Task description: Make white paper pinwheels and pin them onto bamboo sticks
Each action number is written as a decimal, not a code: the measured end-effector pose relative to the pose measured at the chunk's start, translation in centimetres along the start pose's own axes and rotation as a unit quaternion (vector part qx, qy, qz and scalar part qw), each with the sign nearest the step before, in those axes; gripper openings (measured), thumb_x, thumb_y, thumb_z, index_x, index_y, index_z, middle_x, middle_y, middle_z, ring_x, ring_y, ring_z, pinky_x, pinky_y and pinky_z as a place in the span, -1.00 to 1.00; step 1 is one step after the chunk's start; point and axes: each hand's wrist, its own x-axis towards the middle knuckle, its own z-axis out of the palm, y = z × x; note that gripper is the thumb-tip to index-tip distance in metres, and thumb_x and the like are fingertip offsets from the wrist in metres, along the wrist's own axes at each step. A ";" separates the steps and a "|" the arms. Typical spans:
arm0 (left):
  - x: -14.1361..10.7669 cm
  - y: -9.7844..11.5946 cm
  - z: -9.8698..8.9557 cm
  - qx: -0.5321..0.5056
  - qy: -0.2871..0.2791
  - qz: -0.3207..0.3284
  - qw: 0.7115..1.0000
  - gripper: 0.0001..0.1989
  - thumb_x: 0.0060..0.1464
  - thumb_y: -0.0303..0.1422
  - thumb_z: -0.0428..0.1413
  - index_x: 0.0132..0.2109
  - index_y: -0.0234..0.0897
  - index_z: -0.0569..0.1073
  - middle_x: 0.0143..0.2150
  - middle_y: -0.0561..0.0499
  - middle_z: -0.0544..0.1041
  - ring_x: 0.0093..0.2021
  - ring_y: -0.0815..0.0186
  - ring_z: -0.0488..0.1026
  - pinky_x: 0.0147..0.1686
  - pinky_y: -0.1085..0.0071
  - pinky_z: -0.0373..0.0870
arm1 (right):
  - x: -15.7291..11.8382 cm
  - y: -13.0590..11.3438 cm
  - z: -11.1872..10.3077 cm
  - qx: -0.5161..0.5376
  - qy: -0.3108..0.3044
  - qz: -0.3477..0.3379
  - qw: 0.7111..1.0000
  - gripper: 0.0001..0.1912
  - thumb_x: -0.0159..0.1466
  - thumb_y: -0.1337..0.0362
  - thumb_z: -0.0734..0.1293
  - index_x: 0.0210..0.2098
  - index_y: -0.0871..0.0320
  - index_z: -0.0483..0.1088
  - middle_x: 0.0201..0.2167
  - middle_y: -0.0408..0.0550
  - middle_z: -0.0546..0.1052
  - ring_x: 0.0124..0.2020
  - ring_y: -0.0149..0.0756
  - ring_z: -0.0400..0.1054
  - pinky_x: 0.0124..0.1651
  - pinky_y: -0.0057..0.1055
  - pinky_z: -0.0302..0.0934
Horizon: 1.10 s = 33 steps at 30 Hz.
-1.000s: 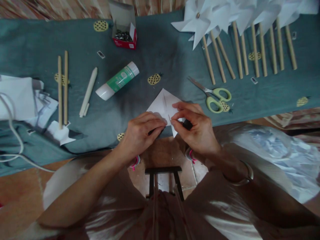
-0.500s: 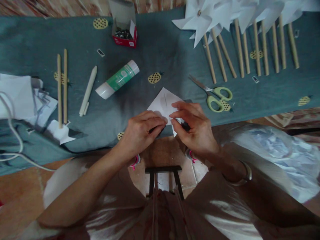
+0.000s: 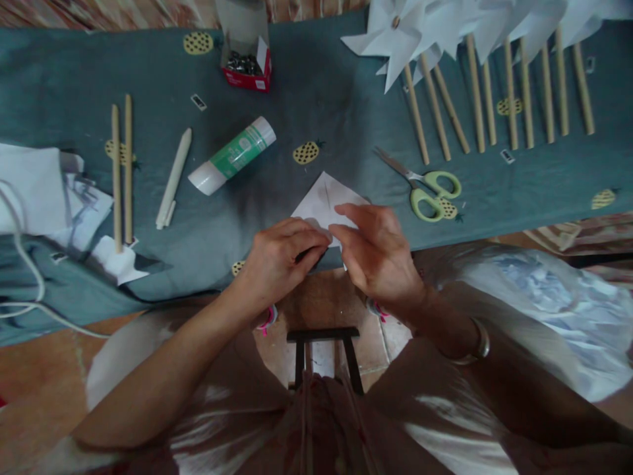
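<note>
A white square of paper (image 3: 320,201) with a short line on it lies at the table's near edge, one corner pointing away from me. My left hand (image 3: 284,254) is closed on its near left side, thumb and fingers together at the paper. Over the right part of the sheet, my right hand (image 3: 378,247) curves with bent fingers against the paper, its thumb and index tips close to the left fingertips. That hand hides the sheet's right side and most of a flap below. Just right of it lie green-handled scissors (image 3: 429,188).
A glue stick (image 3: 235,155), a white pen (image 3: 174,178) and two wooden sticks (image 3: 128,168) lie to the left, near paper pieces (image 3: 32,191) and a cable (image 3: 32,270). An open red box (image 3: 247,76) holds small metal pieces. Paper pinwheels (image 3: 395,39) on sticks line the back right.
My right hand has shifted slightly left and turned over the paper, now covering more of its right side and the flap. My left hand stays in place.
</note>
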 end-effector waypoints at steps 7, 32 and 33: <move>-0.2 0.1 0.1 0.015 0.000 0.002 1.000 -0.87 0.26 -0.44 0.11 -0.17 -0.27 0.57 -0.20 -0.06 0.64 -0.16 0.29 0.59 -0.10 0.35 0.54 | 0.0 -0.1 0.8 -0.022 0.000 0.005 1.000 -0.71 0.40 0.38 0.15 -0.01 0.05 0.43 0.15 0.02 0.49 0.14 -0.11 0.32 0.12 -0.06 0.31; -0.4 0.2 0.2 0.096 0.021 0.044 0.994 -0.88 0.28 -0.44 0.11 -0.10 -0.29 0.54 -0.14 -0.06 0.60 -0.15 0.32 0.59 -0.11 0.41 0.57 | 0.2 1.4 -0.7 0.008 0.032 0.056 0.998 -0.52 0.34 0.42 0.17 0.22 0.08 0.34 0.16 0.09 0.51 0.20 -0.01 0.37 0.23 0.05 0.30; -0.4 0.2 0.2 0.101 0.024 0.046 0.994 -0.88 0.27 -0.45 0.11 -0.11 -0.30 0.54 -0.14 -0.06 0.60 -0.15 0.31 0.59 -0.12 0.41 0.57 | 0.3 1.6 -0.8 0.005 0.033 0.067 0.997 -0.51 0.34 0.41 0.16 0.23 0.08 0.33 0.16 0.09 0.51 0.20 0.01 0.37 0.24 0.06 0.29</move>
